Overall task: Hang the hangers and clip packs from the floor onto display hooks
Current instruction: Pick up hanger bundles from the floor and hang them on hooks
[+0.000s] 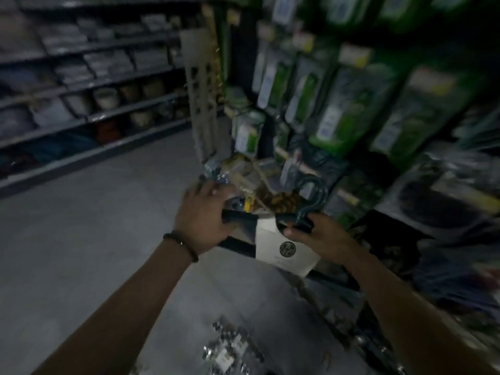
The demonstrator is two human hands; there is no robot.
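A bundle of dark hangers (pixel 239 215) with a white card sleeve (pixel 284 250) and a dark hook (pixel 313 197) is held up in front of the display. My right hand (pixel 316 235) grips the bundle just below the hook. At the bundle's left end is my left hand (pixel 201 212), its fingers spread over the dark bar; how firmly it holds is blurred. More packs (pixel 230 350), shiny and pale, lie on the floor below my arms.
The display on the right carries hanging green-and-white packs (pixel 335 112) and dark bagged goods (pixel 443 196). A pale perforated panel (pixel 200 96) stands at the rack's end. Grey shelving (pixel 81 85) lines the far left across a grey floor aisle (pixel 94 226).
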